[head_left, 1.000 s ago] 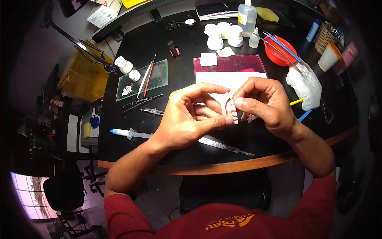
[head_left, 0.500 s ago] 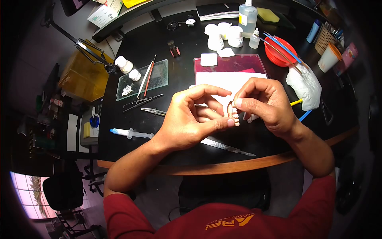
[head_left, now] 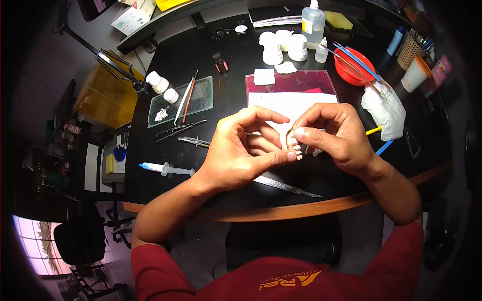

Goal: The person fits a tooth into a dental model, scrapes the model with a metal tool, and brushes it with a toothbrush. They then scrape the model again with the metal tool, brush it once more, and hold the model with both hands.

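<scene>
- head view: the left hand (head_left: 238, 150) holds the lower end of the tooth model (head_left: 295, 145) with its thumb, the index finger raised apart.
- the right hand (head_left: 337, 131) pinches the model's upper end between thumb and forefinger.
- the tooth model is between both hands, above the desk (head_left: 226, 200).
- the scalpel (head_left: 288, 187) lies nearer the desk's front edge; the syringe (head_left: 165, 169) lies beside the left wrist.
</scene>
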Available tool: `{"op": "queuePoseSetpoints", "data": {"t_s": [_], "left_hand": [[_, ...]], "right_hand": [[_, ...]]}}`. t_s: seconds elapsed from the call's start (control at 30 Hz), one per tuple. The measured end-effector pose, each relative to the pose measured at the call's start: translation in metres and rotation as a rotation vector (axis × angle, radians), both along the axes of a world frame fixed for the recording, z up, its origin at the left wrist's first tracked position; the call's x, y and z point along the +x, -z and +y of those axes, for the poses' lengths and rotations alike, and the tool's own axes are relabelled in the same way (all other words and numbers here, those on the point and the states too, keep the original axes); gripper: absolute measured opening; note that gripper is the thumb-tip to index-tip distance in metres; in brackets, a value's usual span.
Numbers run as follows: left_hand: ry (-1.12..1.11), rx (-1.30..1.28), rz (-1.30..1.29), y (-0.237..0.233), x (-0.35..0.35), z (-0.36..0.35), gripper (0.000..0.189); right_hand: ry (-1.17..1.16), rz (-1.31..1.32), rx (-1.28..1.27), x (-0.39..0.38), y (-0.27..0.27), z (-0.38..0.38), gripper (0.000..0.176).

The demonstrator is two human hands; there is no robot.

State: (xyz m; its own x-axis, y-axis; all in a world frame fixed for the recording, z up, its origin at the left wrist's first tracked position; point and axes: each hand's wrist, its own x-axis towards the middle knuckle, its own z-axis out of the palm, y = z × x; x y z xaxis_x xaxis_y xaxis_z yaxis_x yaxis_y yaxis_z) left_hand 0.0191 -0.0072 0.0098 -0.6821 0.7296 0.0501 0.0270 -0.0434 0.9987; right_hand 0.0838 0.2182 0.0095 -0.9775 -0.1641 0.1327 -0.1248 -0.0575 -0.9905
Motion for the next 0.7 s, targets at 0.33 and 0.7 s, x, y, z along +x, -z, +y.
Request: {"op": "queuePoseSetpoints", "data": {"t_s": [0.33,0.7], "left_hand": [[-0.067,0.133,0.0,0.005,-0.002,0.002,0.044],[-0.062,0.084,0.107,-0.001,0.001,0.002,0.041]], "right_hand": [[-0.042,0.083,0.037,0.001,0.004,-0.004,0.02],[-0.046,0.13,0.032,0.001,0.004,-0.003,0.023]]}}
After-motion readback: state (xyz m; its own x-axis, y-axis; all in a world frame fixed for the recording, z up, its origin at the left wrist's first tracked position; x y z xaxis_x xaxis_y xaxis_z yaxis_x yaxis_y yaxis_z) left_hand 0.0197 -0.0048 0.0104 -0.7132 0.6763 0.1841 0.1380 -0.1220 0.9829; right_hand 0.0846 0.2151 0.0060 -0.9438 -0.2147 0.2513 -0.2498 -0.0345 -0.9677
